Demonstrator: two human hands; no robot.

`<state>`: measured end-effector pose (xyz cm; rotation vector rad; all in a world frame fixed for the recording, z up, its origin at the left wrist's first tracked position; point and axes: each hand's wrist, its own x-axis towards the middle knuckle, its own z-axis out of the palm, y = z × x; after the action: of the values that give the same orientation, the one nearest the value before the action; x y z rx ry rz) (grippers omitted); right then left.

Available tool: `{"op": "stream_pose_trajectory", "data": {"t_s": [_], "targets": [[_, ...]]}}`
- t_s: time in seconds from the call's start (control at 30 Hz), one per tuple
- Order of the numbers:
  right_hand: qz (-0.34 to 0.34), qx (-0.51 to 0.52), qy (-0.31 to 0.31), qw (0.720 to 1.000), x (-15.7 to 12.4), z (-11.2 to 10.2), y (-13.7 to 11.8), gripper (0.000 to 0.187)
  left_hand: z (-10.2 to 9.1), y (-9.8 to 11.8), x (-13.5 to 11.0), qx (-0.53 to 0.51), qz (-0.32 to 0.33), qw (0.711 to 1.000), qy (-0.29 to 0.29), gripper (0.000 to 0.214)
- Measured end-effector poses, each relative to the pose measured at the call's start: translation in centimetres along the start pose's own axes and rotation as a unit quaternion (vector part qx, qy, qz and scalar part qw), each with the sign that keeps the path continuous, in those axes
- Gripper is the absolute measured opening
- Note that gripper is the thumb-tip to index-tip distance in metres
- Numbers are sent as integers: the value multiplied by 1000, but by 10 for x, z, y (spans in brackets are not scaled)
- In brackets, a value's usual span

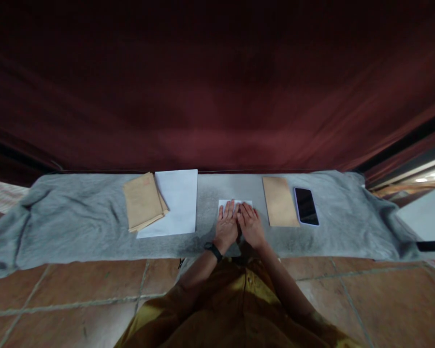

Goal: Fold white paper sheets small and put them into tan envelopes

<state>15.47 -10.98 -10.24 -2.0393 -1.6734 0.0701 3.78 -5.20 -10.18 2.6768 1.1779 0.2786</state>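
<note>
My left hand (pixel 227 224) and my right hand (pixel 251 223) lie flat, side by side, on a small white sheet of paper (pixel 222 203) in front of me. Only the paper's upper edge and corners show; my palms and fingers cover the rest, so I cannot tell whether it is folded. The fingers of both hands are stretched out, and neither hand grips anything. To the right of my right hand lies a single brown envelope (pixel 281 203). Left of my left hand are larger white sheets (pixel 181 203), with a stack of brown envelopes (pixel 143 200) overlapping them.
A phone (pixel 306 206) with a pale purple case lies right of the single envelope. Grey cloth (pixel 79 217) covers the long, narrow table, wrinkled at both ends. Behind it hangs a dark red curtain (pixel 217 111). A white panel (pixel 427 217) stands at the far right.
</note>
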Motion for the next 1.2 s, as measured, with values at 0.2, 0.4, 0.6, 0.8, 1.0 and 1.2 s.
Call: {"op": "stream_pose_trajectory", "data": {"t_s": [0.2, 0.4, 0.6, 0.8, 1.0, 1.2], "targets": [[28, -41, 28, 998, -6, 13, 4, 58, 0, -10, -1, -18, -33, 999, 31, 61], [36, -61, 46, 996, -9, 14, 14, 61, -3, -19, -5, -29, -86, 994, 56, 63], [38, -54, 54, 996, -10, 15, 16, 60, -7, -18, -6, -34, -120, 989, 74, 61], [31, -66, 37, 997, -11, 13, 17, 58, -7, 8, -1, -86, 1, 996, 37, 57], [31, -74, 17, 997, -13, 6, 15, 57, -2, 14, -2, -101, -1, 995, 9, 62], [-81, -78, -39, 993, -48, -11, 11, 56, -6, 14, -3, -89, 18, 996, 1, 58]]}}
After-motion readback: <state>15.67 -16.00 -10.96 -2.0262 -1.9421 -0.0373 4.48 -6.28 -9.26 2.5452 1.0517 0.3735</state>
